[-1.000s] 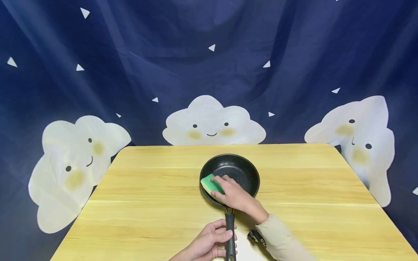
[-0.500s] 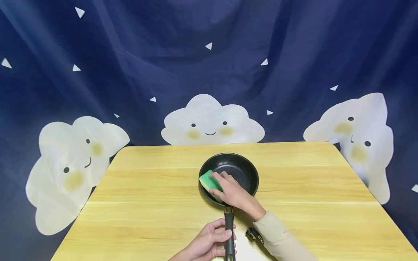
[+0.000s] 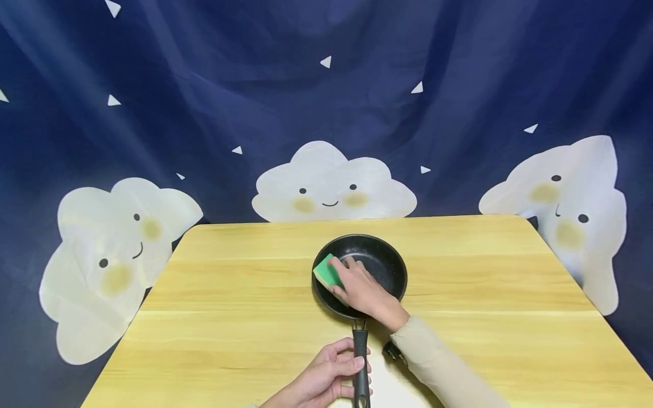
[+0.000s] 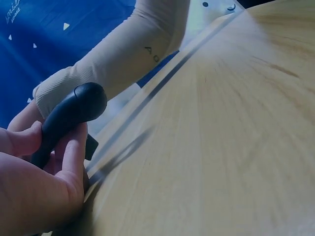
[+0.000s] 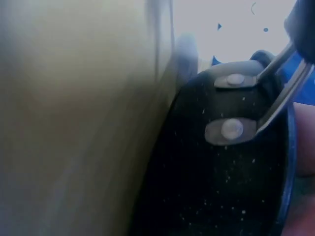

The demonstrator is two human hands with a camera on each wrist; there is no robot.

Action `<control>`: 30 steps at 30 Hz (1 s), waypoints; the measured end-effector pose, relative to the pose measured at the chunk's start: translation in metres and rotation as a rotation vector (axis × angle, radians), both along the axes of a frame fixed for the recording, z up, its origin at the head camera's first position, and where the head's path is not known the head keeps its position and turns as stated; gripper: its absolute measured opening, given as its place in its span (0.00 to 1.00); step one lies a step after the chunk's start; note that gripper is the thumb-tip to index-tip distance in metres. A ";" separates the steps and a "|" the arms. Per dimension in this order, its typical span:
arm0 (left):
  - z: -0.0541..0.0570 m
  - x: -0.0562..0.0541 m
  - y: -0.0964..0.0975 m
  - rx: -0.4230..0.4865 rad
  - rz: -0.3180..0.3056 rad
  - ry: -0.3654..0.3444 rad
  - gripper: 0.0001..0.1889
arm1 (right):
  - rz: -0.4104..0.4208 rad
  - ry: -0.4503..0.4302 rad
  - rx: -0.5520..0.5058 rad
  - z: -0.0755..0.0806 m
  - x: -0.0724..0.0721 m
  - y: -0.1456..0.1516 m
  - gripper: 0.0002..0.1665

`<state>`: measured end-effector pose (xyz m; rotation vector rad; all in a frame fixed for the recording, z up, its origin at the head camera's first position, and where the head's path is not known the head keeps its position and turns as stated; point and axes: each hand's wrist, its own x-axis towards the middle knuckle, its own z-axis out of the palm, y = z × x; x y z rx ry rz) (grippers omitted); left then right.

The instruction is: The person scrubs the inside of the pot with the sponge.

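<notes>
A black frying pan (image 3: 380, 258) sits on the wooden table in the head view, its handle (image 3: 360, 339) pointing toward me. My left hand (image 3: 330, 374) grips that handle, thumb laid across the top. In the left wrist view, the rounded handle end (image 4: 81, 104) pokes out of the left hand (image 4: 42, 189). Inside the pan, my right hand (image 3: 364, 290) holds a green and yellow sponge (image 3: 326, 273) against the left side. The right wrist view shows the pan's speckled outer wall (image 5: 211, 177) and a riveted bracket (image 5: 231, 130); most of the hand is hidden there.
The light wooden table (image 3: 245, 317) stretches to both sides of the pan. Behind it hangs a dark blue curtain (image 3: 285, 85) with printed smiling clouds. A small black device (image 3: 393, 352) is at the right sleeve (image 3: 433, 357).
My right hand has slid the sponge a little farther up the pan's left side. The left hand keeps its hold on the handle. The head view has shifted slightly.
</notes>
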<state>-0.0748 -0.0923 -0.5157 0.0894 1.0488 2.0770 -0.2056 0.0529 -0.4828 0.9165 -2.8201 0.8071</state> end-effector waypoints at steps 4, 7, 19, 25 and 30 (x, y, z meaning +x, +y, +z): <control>0.000 0.000 -0.001 0.017 0.004 0.019 0.13 | -0.007 -0.015 0.056 0.007 -0.006 -0.003 0.28; 0.000 0.000 -0.001 0.027 0.004 0.026 0.12 | -0.029 -0.040 0.110 0.009 -0.010 -0.005 0.29; -0.002 0.002 -0.001 0.040 -0.007 0.021 0.10 | -0.050 0.002 0.200 0.008 -0.022 0.001 0.30; -0.002 0.002 -0.001 0.043 -0.005 0.038 0.08 | -0.073 0.092 0.283 0.006 -0.027 0.008 0.29; -0.001 0.003 0.000 0.045 -0.003 0.029 0.09 | -0.099 0.147 0.350 0.006 -0.027 0.017 0.28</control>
